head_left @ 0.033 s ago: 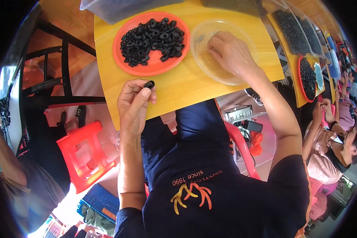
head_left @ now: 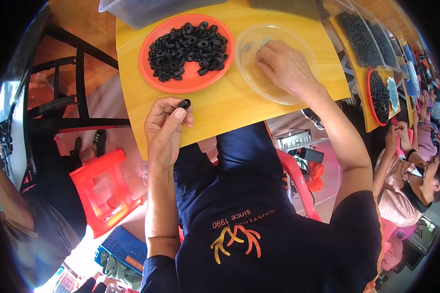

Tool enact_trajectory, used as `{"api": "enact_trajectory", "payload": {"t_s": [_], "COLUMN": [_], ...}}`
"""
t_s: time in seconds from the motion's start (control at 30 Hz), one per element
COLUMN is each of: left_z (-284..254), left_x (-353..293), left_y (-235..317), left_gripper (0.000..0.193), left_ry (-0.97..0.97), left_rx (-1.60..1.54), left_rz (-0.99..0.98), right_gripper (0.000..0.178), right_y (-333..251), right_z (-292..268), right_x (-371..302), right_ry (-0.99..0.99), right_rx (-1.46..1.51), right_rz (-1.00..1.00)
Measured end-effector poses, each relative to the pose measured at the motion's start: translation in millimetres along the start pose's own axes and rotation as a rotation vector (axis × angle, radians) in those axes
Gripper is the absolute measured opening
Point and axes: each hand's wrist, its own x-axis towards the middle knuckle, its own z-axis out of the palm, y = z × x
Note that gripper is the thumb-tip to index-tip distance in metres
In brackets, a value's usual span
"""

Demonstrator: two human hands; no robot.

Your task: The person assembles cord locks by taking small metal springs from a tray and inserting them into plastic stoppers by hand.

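Between the thumb and fingers of my left hand (head_left: 166, 124) is a small black plastic part (head_left: 184, 103) with a hole in its end. It is held just over the near edge of the yellow table (head_left: 220, 110). Beyond it sits a round red plate (head_left: 193, 87) heaped with similar black plastic parts (head_left: 188, 46). My right hand (head_left: 283, 63) reaches into a clear round plastic bowl (head_left: 244, 80), its fingers bent together and pointing down. Small shiny metal pieces (head_left: 264, 41) lie by those fingertips. The fingertips are partly hidden, so whatever they pinch cannot be seen.
Clear plastic bins (head_left: 156, 12) stand along the table's far edge. On the right, another table holds a red plate of black parts (head_left: 379, 97) and a bin of them (head_left: 359, 39). A red stool (head_left: 105, 190) and a blue crate (head_left: 122, 249) are at left. Co-workers sit at both sides.
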Motion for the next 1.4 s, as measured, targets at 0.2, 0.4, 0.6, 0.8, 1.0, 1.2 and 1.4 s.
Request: {"api": "enact_trajectory", "payload": {"t_s": [0.2,0.4,0.6,0.8,1.0,1.2,1.4], "left_z": [-1,2,25,30,27,28,28], "left_x": [-1,-2,2,3,-3,-8,-8], "left_y": [0,0,-3,-3,0,-2,0], "left_gripper": [0.019,0.017,0.017,0.017,0.018,0.018,0.017], "left_ry": [-0.005,-0.009,-0.048,-0.055,-0.065,-0.109,-0.115], "left_rx": [-0.012,-0.023,-0.068,-0.024,0.134,0.306,0.38], "left_rz": [-0.006,-0.015,-0.038,-0.042,-0.01,-0.002,-0.02], "right_gripper": [0.015,0.024,0.023,0.018,0.02,0.027,0.028], "right_y": [-1,-6,-47,-73,-80,-80,-84], "right_z": [-6,-13,-28,-34,-36,-43,-40], "right_x": [-9,-9,-3,6,10,15,17], "right_ry": [-0.054,-0.095,-0.257,-0.439,-0.518,-0.653,-0.578], "right_rx": [0.194,0.837,1.403,1.38,1.304,1.035,0.882], "right_rz": [0.026,0.222,0.217,0.162,0.156,0.174,0.081]}}
